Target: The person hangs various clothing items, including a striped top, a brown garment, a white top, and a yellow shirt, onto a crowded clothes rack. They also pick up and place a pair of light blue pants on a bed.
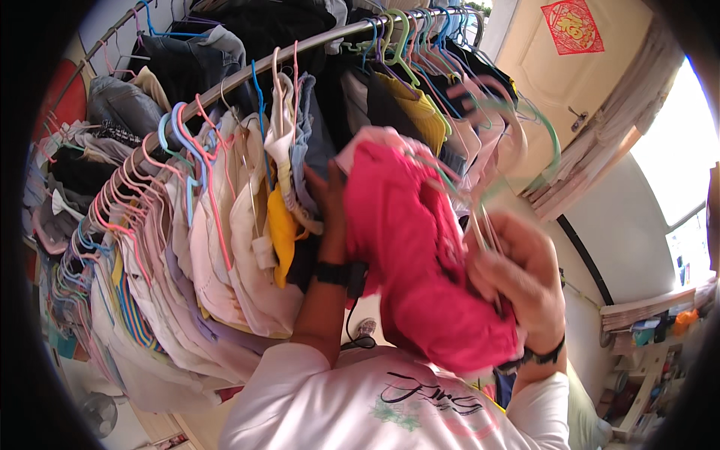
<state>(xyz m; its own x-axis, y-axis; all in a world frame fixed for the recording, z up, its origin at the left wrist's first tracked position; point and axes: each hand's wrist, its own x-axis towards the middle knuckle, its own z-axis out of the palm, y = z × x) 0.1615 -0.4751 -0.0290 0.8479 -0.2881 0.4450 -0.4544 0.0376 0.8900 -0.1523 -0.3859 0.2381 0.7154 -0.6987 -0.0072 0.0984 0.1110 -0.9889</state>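
Observation:
My right hand grips the lower ends of several clothes hangers, whose pink and green hooks are blurred. On these hangers hangs a bright pink garment, bunched in front of my chest, with a paler pink cloth at its top. My left hand is raised among the clothes on the rail, beside a light blue denim garment. Shadow and the pink garment partly hide its fingers, so their grip cannot be told. A yellow garment hangs just left of that wrist.
A metal clothes rail crosses the view, crowded with pale shirts on the left and dark clothes at the far end. A second rail with jeans stands behind. At right are a door, a curtain and cluttered shelves.

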